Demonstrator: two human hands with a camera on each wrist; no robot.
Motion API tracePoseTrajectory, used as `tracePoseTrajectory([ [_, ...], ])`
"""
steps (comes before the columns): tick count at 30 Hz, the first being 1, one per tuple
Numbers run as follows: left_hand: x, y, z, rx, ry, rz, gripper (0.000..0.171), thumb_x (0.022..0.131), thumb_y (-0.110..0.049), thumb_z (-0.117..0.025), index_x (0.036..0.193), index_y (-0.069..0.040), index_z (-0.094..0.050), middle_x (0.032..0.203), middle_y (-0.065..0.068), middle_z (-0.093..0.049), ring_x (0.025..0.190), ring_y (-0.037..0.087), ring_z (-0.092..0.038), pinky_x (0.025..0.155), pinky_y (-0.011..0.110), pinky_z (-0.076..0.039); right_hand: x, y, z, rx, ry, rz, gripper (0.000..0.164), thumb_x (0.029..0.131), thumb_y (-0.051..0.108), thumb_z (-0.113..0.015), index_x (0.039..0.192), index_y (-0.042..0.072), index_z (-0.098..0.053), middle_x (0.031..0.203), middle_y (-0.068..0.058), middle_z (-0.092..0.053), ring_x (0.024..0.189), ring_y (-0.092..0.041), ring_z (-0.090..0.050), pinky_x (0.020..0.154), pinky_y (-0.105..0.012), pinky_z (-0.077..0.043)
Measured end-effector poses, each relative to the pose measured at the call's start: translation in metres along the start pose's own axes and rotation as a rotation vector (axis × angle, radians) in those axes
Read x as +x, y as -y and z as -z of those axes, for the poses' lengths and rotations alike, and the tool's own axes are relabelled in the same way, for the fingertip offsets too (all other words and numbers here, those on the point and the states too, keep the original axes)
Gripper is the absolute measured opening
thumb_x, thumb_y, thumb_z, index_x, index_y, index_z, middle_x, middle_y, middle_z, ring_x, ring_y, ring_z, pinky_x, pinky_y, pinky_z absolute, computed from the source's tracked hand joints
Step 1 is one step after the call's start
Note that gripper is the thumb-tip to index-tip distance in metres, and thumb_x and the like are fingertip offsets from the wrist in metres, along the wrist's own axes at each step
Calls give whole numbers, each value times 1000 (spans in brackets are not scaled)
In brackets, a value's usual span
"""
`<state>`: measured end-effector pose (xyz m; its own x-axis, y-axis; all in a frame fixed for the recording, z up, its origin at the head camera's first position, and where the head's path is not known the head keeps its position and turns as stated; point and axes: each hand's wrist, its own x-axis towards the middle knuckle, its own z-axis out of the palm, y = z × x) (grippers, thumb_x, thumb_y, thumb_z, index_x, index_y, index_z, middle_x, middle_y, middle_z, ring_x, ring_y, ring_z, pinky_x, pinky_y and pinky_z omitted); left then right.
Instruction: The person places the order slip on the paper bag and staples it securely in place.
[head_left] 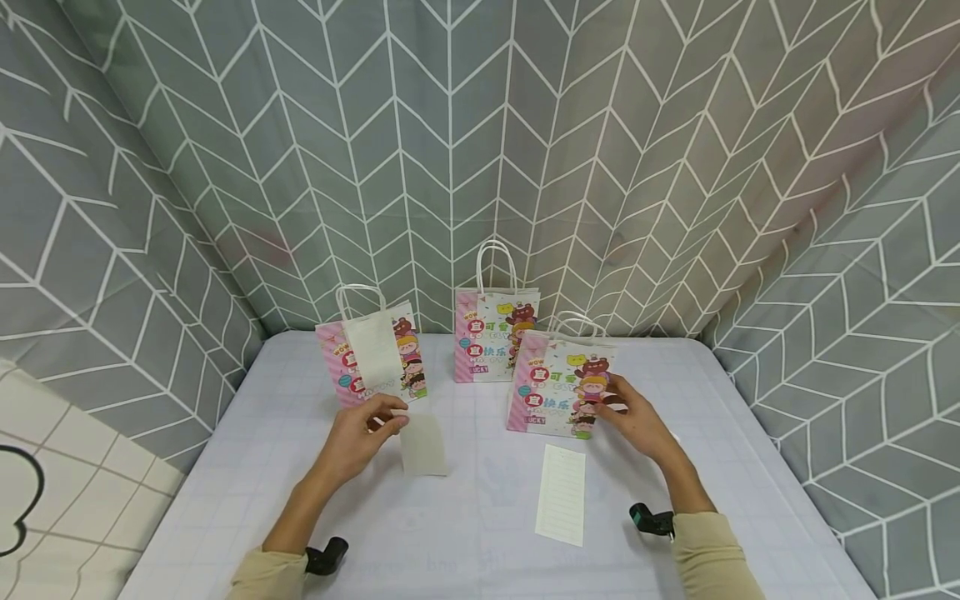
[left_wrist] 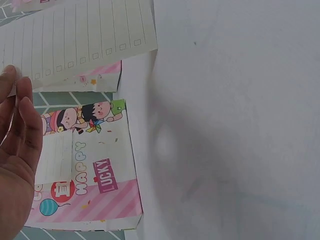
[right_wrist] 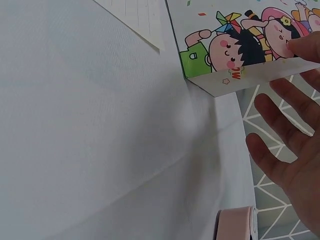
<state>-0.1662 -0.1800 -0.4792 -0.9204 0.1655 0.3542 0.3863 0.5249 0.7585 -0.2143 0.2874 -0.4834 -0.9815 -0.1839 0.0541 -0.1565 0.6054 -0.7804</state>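
On a pale-covered bench [head_left: 480, 517], a left paper bag [head_left: 413, 360] with a white handle is seen first. Its front is partly covered by a cream sheet [head_left: 375, 346]; beyond the sheet's lower end, "HAPPY" and "LUCKY" can be read in the left wrist view. Just in front of this bag, a ruled slip [head_left: 423, 450] is held by the left hand [head_left: 358, 440], its grip pinched together on one corner; small checkboxes are printed along one edge. To the right, a middle bag [head_left: 491, 335] is stood upright, printed with "WOW", the Chinese characters "快乐" and "LUCKY". Beside it and nearer, the same print is carried by a right bag [head_left: 557, 385]. In front of that, a lined sheet [head_left: 561, 494] is laid flat, its heading too small to be read. The right bag's right edge is pinched by the right hand [head_left: 636, 417], its grip clamped between thumb and forefinger, the other fingers spread. Near that hand, in the right wrist view, a pinkish roll [right_wrist: 234, 224] is partly cut off.
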Motion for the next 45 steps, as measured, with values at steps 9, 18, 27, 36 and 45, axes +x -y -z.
tracePoseTrajectory([
  [9, 3, -4, -3, -20, -2, -25, 7, 92, -21, -75, 99, -22, -73, 89, -10, -73, 77, 6, -66, 69, 27, -55, 4, 4, -7, 11, 7, 17, 63, 98, 28, -66, 151, 8, -37, 141, -19, -54, 124, -39, -55, 101, -55, -45],
  [18, 8, -12, -7, -8, -45, -116, 7, 91, -26, -76, 97, -24, -76, 91, -14, -70, 74, 6, -58, 62, 24, -48, 6, 10, -15, 21, 15, 36, 62, 97, 27, -67, 150, 9, -39, 138, -17, -56, 122, -38, -56, 100, -53, -46],
  [27, 12, -20, -12, -34, -75, -221, 7, 88, -22, -79, 95, -24, -78, 89, -14, -68, 71, 6, -53, 58, 22, -44, 7, 17, -21, 32, 27, 61, 60, 97, 26, -68, 148, 11, -41, 136, -16, -58, 120, -35, -58, 97, -50, -48],
  [36, 17, -34, -19, -22, -68, -229, 10, 88, -26, -79, 96, -21, -79, 87, -14, -69, 65, 6, -51, 57, 23, -43, 7, 23, -28, 71, 61, 45, 60, 97, 24, -66, 149, 10, -40, 140, -18, -54, 122, -36, -56, 100, -51, -46],
  [45, 24, -44, -29, -18, -136, -271, 13, 87, -24, -80, 99, -24, -76, 84, -15, -67, 71, 4, -54, 60, 24, -45, 7, 30, -34, 73, 69, 40, 60, 97, 26, -68, 148, 10, -42, 140, -17, -55, 122, -37, -56, 100, -51, -46],
])
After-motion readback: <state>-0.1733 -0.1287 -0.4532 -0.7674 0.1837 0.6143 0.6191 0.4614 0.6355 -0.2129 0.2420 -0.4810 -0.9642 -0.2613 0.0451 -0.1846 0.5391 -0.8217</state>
